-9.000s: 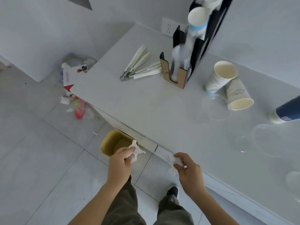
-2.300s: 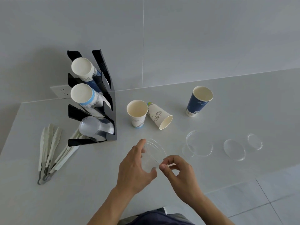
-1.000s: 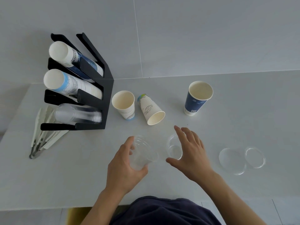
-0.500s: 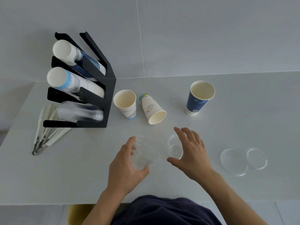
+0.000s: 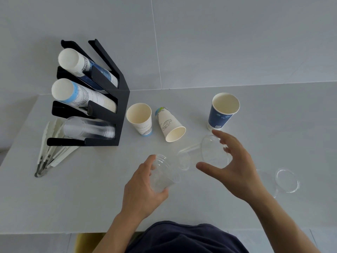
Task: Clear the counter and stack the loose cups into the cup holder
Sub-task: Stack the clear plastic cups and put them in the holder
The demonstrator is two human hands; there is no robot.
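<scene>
My left hand [image 5: 141, 189] grips a clear plastic cup [image 5: 164, 174] just above the white counter [image 5: 91, 189], mouth pointing up and away. My right hand [image 5: 235, 165] holds a second clear cup [image 5: 206, 154] by its rim, tipped on its side with its base toward the first cup. The black cup holder [image 5: 109, 114] stands at the back left with two paper-cup stacks and a clear-cup stack [image 5: 89, 128] in its lowest slot. An upright white paper cup [image 5: 140, 118], a white paper cup lying on its side [image 5: 169, 125] and an upright blue paper cup [image 5: 223, 111] stand behind my hands.
White tongs [image 5: 52, 148] lie left of the holder. Two clear lids [image 5: 287, 179] rest on the counter to the right of my right hand. The counter's front edge runs just below my wrists, with a yellow bin [image 5: 85, 241] beneath it.
My right hand has lifted the second clear cup off the counter and tipped it sideways toward the cup in my left hand. My left hand stayed roughly in place.
</scene>
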